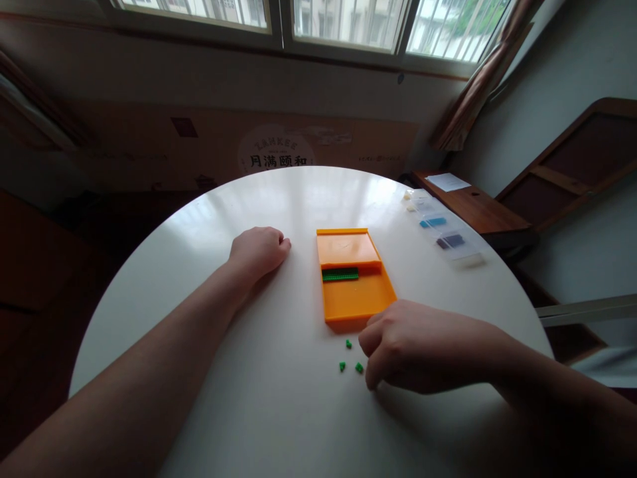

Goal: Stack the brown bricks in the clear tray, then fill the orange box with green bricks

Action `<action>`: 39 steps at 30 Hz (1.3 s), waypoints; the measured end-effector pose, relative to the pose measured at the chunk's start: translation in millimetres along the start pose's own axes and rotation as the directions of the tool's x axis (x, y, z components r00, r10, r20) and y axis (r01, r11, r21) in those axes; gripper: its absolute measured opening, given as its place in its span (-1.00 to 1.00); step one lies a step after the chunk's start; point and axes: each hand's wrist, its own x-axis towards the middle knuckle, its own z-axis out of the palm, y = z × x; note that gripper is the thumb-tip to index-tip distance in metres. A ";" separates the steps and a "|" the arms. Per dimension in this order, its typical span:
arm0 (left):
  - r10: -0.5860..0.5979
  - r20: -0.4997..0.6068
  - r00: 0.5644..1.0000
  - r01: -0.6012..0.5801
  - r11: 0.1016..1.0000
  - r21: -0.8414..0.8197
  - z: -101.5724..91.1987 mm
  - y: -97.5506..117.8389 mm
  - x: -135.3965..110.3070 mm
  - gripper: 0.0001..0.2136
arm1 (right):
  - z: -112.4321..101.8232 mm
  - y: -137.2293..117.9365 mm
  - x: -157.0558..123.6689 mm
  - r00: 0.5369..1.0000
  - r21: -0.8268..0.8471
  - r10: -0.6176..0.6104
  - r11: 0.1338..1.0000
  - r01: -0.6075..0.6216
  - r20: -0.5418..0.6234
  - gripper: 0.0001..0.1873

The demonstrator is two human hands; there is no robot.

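Observation:
My left hand (257,249) rests on the white table, curled into a loose fist with nothing showing in it. To its right lies a shallow orange box (353,315), its lid (343,230) folded back. A strip of small green studded bricks (340,274) sits in the box's far left corner. In front of the box, three small green pieces lie loose: one piece (349,344) nearer the box, another (342,366) at left, the third (359,367) close to my right fingers. Bent downward beside them, my right hand (398,345) has thumb and forefinger apart; no held thing is visible.
The round white table (279,411) carries a clear compartment case (460,252) at far right, with blue pieces (433,222) and dark pieces (450,241) inside. Beyond its right edge stand a wooden stool-like surface (478,206) with paper and a wooden chair back (572,159).

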 end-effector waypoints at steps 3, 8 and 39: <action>0.001 -0.007 1.000 -0.001 1.000 0.004 0.5 0.0 -0.5 -0.61 | -2.6 0.0 -3.3 0.998 0.003 0.052 0.999 -0.052 -0.037 -0.74; 0.003 -0.011 1.000 -0.003 1.000 0.004 0.7 -0.1 0.3 -0.61 | -2.2 -1.1 -3.5 0.997 -0.030 0.074 0.997 -0.074 -0.008 -0.94; -0.003 -0.003 1.000 0.003 1.000 -0.018 -0.1 -0.3 1.2 -0.62 | -14.9 45.5 -11.2 0.803 0.013 0.359 0.916 -0.401 -0.476 -0.89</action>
